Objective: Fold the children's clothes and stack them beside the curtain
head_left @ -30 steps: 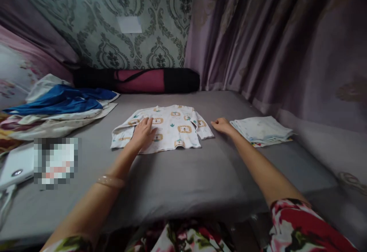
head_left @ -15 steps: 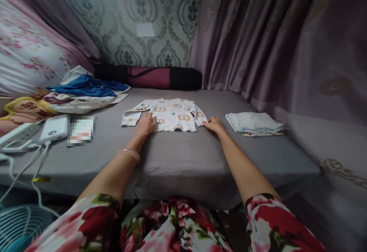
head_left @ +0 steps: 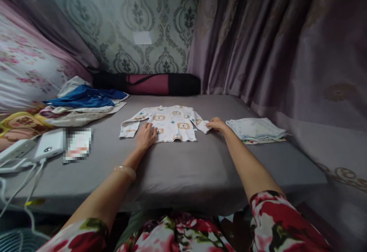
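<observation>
A small white long-sleeved shirt [head_left: 173, 122] with orange and green prints lies spread on the grey bed sheet [head_left: 183, 172], its hem toward me. My left hand [head_left: 146, 134] rests on the shirt's left lower side, fingers stretched out and slightly apart. At the end of the right sleeve, my right hand [head_left: 217, 124] pinches the cuff and holds the sleeve out to the side. The left sleeve lies bent, its cuff toward me.
A stack of folded clothes [head_left: 256, 129] sits to the right. Heaped clothes [head_left: 86, 97] lie at the far left, with a white power bank [head_left: 50, 144], a power strip [head_left: 17, 151] and cables nearer. A black and maroon long bag [head_left: 149, 84] lies along the wall.
My right hand has drawn the right cuff slightly outward, straightening that sleeve. My left hand stays on the shirt. The whole view has tilted a little upward.
</observation>
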`<state>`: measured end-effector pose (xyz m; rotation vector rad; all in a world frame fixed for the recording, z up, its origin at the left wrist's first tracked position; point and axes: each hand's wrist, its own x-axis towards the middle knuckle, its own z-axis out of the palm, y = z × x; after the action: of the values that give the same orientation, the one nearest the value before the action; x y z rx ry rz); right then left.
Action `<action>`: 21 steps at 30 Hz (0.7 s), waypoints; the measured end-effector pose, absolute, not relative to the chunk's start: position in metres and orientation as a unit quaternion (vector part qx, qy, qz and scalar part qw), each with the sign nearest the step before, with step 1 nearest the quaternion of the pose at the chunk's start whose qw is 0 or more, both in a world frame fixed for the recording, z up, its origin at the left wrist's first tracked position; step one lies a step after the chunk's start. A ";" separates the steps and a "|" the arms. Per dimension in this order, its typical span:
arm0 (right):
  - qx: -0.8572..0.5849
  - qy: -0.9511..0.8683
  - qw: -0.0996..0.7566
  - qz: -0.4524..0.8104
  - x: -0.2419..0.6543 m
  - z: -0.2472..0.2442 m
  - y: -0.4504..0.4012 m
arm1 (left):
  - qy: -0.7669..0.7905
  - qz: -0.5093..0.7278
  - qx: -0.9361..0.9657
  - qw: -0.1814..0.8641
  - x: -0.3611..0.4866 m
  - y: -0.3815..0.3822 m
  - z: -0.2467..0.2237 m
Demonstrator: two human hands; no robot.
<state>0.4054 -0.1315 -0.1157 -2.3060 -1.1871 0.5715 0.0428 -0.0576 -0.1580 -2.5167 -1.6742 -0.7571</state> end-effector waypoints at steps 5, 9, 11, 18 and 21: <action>-0.843 -0.409 0.321 0.138 0.442 -0.110 -0.112 | -0.538 -0.261 -0.801 0.001 0.039 -0.056 -0.165; -0.841 -0.403 0.350 0.087 0.459 -0.106 -0.102 | -0.538 -0.267 -0.800 -0.005 0.036 -0.055 -0.169; -0.843 -0.406 0.350 0.045 0.465 -0.105 -0.101 | -0.535 -0.263 -0.803 -0.006 0.034 -0.055 -0.171; -0.880 -0.435 0.189 0.001 0.482 -0.112 -0.113 | -0.530 -0.258 -0.808 -0.004 0.032 -0.057 -0.172; -0.882 -0.449 0.141 -0.002 0.485 -0.117 -0.112 | -0.527 -0.257 -0.810 -0.007 0.032 -0.057 -0.173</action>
<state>0.4847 -0.1123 -0.1168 -2.5481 -1.2970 -0.0050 0.0316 -0.0574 -0.1725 -2.5581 -1.6624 -0.8097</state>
